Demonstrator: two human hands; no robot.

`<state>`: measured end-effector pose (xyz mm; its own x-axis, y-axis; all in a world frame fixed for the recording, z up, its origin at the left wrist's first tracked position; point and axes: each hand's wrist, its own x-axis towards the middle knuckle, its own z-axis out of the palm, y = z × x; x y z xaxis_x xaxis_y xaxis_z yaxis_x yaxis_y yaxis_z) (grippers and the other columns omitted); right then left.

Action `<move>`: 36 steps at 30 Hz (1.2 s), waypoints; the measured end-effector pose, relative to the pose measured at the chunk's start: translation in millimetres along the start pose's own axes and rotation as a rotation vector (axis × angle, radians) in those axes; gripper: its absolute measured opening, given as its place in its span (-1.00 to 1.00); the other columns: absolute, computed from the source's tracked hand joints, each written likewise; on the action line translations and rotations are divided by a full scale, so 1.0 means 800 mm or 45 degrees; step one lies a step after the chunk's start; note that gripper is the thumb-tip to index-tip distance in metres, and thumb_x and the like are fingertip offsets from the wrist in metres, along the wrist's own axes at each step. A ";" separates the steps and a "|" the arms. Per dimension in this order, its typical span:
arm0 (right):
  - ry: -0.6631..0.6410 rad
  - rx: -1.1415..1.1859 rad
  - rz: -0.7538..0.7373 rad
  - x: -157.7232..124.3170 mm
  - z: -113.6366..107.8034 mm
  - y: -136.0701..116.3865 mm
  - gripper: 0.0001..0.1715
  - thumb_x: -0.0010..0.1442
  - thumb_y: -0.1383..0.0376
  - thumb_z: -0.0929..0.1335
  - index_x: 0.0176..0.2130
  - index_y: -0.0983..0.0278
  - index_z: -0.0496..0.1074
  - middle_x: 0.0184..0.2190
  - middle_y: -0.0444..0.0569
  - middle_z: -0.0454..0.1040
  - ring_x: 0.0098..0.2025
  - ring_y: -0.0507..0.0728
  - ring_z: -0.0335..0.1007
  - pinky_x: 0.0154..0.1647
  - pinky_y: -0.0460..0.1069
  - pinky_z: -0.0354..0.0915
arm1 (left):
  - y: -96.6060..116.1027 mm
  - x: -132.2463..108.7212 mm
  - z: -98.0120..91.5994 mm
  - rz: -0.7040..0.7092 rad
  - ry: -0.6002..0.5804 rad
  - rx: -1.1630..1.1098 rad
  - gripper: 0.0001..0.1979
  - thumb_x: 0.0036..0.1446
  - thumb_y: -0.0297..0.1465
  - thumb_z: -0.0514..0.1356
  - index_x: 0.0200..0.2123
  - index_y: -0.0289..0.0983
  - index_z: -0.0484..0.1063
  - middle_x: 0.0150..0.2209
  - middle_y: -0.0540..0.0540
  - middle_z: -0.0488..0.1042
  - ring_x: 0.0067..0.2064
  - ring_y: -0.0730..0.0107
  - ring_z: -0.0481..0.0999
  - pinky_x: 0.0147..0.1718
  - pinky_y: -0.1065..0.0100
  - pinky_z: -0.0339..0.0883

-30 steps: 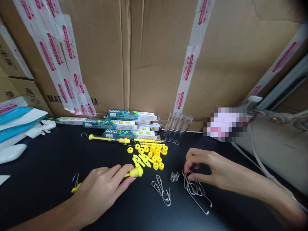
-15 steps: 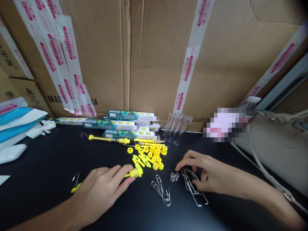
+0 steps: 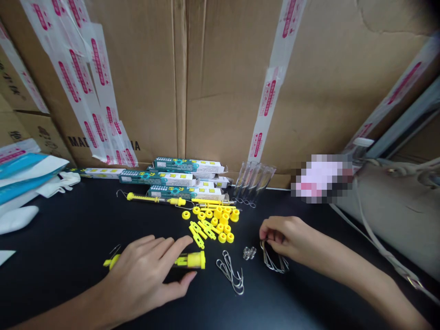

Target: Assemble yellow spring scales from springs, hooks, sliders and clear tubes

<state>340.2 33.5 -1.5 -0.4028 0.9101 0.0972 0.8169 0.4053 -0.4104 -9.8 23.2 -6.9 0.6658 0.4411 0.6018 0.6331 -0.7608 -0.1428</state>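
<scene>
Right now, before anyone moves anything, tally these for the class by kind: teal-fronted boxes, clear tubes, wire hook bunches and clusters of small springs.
Teal-fronted boxes: 3
Clear plastic tubes: 4
Wire hook bunches: 2
Clusters of small metal springs: 1
Total: 10

A black tabletop (image 3: 68, 238) — yellow plastic parts (image 3: 223, 219), wire hooks (image 3: 229, 275), boxes (image 3: 172, 178) across it.

From where I stand, the plastic parts (image 3: 215, 224) lie on the bench (image 3: 68, 229), with boxes (image 3: 172, 178) behind them, wire hooks (image 3: 230, 277) in front, and tubes (image 3: 252, 183) behind and to their right.
</scene>
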 end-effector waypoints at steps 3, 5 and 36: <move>-0.017 -0.008 0.030 0.000 -0.001 -0.001 -0.77 0.08 0.47 0.33 -0.31 0.21 0.53 -0.46 -0.16 0.51 -0.49 0.01 0.39 -0.46 -0.12 0.29 | -0.001 -0.002 0.002 -0.018 -0.034 0.020 -0.69 0.19 -0.34 0.13 0.00 -0.26 0.41 -0.55 0.12 0.47 -0.59 0.38 0.50 -0.52 0.31 0.30; -0.028 -0.017 0.045 -0.001 -0.005 -0.003 -0.79 0.11 0.44 0.34 -0.27 0.20 0.53 -0.39 -0.14 0.52 -0.43 0.03 0.43 -0.41 -0.10 0.32 | -0.003 -0.004 0.004 -0.034 -0.085 0.053 -0.61 0.16 -0.38 0.13 0.07 -0.27 0.39 -0.59 0.15 0.44 -0.62 0.39 0.47 -0.55 0.31 0.27; 0.547 -0.719 -0.241 0.025 0.091 -0.139 -0.50 0.25 0.08 0.40 0.01 0.41 0.51 -0.22 0.17 0.47 -0.24 0.32 0.31 -0.37 0.23 0.43 | -0.002 -0.008 0.008 -0.103 -0.312 -0.031 -0.51 0.00 -0.44 0.32 0.05 -0.15 0.41 -0.48 0.14 0.55 -0.53 0.20 0.59 -0.52 0.22 0.41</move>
<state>211.2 0.3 -19.6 -0.4555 0.7265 0.5144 0.8843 0.4358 0.1675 -12.7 24.7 -15.5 0.6909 0.6011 0.4017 0.6807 -0.7281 -0.0813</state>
